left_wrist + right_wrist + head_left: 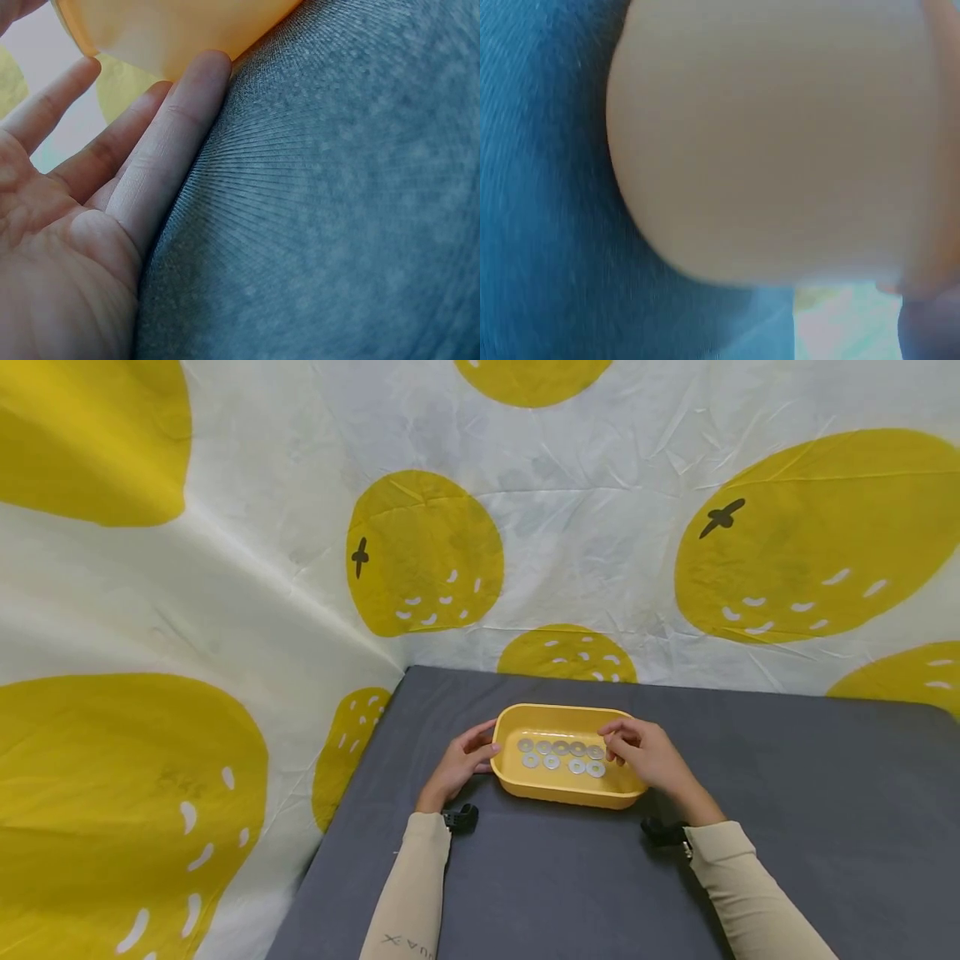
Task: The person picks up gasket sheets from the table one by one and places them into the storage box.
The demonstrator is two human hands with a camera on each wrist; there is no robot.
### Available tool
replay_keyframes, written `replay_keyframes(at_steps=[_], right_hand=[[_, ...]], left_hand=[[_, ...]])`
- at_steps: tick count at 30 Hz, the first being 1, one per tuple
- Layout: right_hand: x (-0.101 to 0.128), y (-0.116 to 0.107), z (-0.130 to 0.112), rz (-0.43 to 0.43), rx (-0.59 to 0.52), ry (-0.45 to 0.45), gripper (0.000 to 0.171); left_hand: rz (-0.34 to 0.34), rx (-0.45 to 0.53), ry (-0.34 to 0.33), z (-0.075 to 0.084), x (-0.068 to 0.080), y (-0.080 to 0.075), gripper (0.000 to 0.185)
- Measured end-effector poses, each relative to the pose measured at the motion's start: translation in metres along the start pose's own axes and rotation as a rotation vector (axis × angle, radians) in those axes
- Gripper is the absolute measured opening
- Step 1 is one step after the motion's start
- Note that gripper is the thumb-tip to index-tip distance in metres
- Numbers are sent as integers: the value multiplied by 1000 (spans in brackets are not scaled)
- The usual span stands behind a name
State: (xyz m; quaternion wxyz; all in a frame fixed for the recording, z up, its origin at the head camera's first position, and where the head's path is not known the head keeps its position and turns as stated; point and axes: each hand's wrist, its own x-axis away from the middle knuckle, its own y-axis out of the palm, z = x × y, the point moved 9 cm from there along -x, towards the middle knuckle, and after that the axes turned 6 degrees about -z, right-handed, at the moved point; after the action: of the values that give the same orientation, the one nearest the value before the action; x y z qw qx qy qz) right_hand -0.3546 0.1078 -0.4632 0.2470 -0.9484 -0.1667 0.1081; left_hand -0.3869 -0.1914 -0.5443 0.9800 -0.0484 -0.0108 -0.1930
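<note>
A yellow rectangular tray [573, 795] with rounded corners stands on the dark cloth. Flat silver washers [561, 748] lie inside it in two rows, several in each. My left hand [459, 762] holds the tray's left end, thumb at the rim and fingers along the outer wall; the left wrist view shows fingertips against the tray's side [172, 37]. Over the right part of the tray is my right hand [647, 756], fingers bent down beside the rightmost washers. Whether it pinches a washer is hidden. A blurred tan surface blocks most of the right wrist view.
A dark grey cloth [555, 877] covers the table. Behind and to the left hangs a white curtain [577, 543] with large yellow fruit prints. Black wrist cameras are strapped at both cuffs.
</note>
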Motion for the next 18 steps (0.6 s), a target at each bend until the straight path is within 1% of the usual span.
replay_keyframes(at_steps=[2, 4, 6, 11, 18], right_hand=[[3, -6, 1, 18, -55, -17, 21], [7, -14, 3, 45, -71, -27, 23], [10, -21, 5, 71, -63, -33, 23], [17, -41, 11, 120, 3, -21, 25], [35, -75, 30, 174, 119, 44, 26]], left_hand=[[-2, -3, -1, -1, 0, -1, 56], [-1, -6, -4, -3, 0, -2, 56], [3, -8, -9, -3, 1, -4, 56], [30, -15, -15, -1, 5, -10, 55], [51, -23, -17, 0, 7, -15, 54]])
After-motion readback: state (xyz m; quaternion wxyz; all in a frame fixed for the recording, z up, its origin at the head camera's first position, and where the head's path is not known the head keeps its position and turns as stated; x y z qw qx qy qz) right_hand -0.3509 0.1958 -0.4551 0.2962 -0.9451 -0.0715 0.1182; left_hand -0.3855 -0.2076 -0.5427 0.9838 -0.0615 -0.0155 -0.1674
